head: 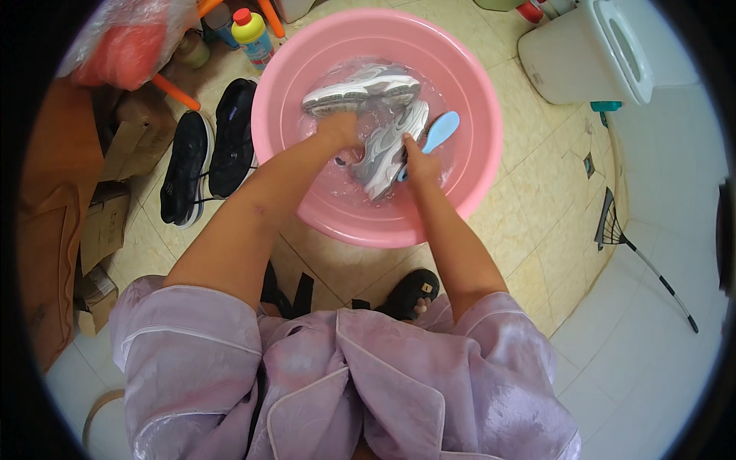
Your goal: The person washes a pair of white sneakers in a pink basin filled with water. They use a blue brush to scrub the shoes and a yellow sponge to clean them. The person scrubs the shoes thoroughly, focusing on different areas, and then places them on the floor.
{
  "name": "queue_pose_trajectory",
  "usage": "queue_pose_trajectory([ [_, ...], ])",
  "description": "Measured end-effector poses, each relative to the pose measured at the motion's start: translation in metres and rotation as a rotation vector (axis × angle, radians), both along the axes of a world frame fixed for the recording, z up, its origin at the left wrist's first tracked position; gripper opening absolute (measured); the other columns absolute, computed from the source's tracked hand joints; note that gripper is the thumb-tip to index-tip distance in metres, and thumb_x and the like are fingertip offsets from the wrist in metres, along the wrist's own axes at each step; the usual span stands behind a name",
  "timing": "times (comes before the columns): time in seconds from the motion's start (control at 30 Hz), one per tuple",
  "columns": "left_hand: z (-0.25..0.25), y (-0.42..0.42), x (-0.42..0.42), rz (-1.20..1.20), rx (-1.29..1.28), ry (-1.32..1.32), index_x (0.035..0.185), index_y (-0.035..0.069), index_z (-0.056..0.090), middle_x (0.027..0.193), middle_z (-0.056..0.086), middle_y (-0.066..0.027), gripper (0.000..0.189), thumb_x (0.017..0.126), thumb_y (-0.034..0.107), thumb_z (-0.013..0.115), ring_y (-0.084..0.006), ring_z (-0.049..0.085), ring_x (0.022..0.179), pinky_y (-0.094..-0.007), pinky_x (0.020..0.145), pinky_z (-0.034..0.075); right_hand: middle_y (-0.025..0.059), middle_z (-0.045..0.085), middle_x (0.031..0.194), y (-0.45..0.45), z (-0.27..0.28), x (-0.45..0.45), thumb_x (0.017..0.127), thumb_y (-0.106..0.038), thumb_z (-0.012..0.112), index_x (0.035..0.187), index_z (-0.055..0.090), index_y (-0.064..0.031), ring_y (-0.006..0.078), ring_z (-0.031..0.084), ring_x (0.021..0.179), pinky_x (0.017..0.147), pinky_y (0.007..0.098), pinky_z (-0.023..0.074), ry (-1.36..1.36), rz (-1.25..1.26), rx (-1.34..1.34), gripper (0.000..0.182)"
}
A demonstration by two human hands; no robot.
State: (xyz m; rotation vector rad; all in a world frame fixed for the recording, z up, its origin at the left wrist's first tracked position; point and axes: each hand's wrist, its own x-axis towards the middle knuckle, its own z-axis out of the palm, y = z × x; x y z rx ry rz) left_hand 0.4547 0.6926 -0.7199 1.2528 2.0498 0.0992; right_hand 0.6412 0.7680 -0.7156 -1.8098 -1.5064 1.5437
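Observation:
In front of me stands a pink plastic basin (487,115) with water and two grey-and-white sneakers in it. One sneaker (368,89) lies on its side at the far part of the basin, sole towards me. The nearer sneaker (388,144) sits slanted in the water. My right hand (424,165) grips a light blue brush (441,131) along its narrow part, its thumb against the nearer sneaker. My left hand (340,131) reaches into the water between the two sneakers; its fingers are hidden, so its hold cannot be told.
Left of the basin, a pair of black sneakers (185,167) stands on the tiled floor near cardboard boxes (123,146) and a yellow bottle with a red cap (252,37). A white bin (569,63) is at right. A long-handled squeegee-like tool (647,259) leans there.

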Motion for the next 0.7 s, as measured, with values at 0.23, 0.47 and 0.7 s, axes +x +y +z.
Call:
queue_pose_trajectory([
  [0.23,-0.024,-0.005,-0.025,-0.028,0.134,-0.131,0.11,0.007,0.055,0.093,0.063,-0.0172,0.063,0.053,0.026,0.075,-0.0277,0.062,0.082,-0.0336,0.071,0.05,0.0171,0.06,0.084,-0.02,-0.042,-0.015,0.074,-0.043,0.067,0.087,0.056,0.0032,0.0272,0.06,0.078,0.066,0.0376,0.0472,0.323,-0.168,0.072,0.049],
  [0.47,0.046,0.002,-0.008,0.0,-0.116,-0.449,0.093,0.001,0.058,0.077,0.062,-0.0118,0.031,0.07,0.021,0.062,-0.0203,0.061,0.059,-0.0327,0.05,0.049,0.0106,0.058,0.083,-0.008,-0.027,0.0,0.082,-0.036,0.062,0.084,0.054,-0.0039,0.0172,0.056,0.074,0.052,0.036,0.0435,0.505,-0.353,-0.47,0.034],
  [0.7,0.073,0.009,0.022,-0.199,0.123,0.259,0.085,0.003,0.065,0.087,0.064,-0.0183,0.023,0.068,0.017,0.06,-0.0287,0.063,0.083,-0.038,0.07,0.05,0.0157,0.061,0.073,0.02,0.015,0.055,0.076,-0.023,0.064,0.092,0.056,0.0074,0.0216,0.06,0.058,0.047,0.0344,0.0453,-0.319,0.181,0.017,0.035],
])
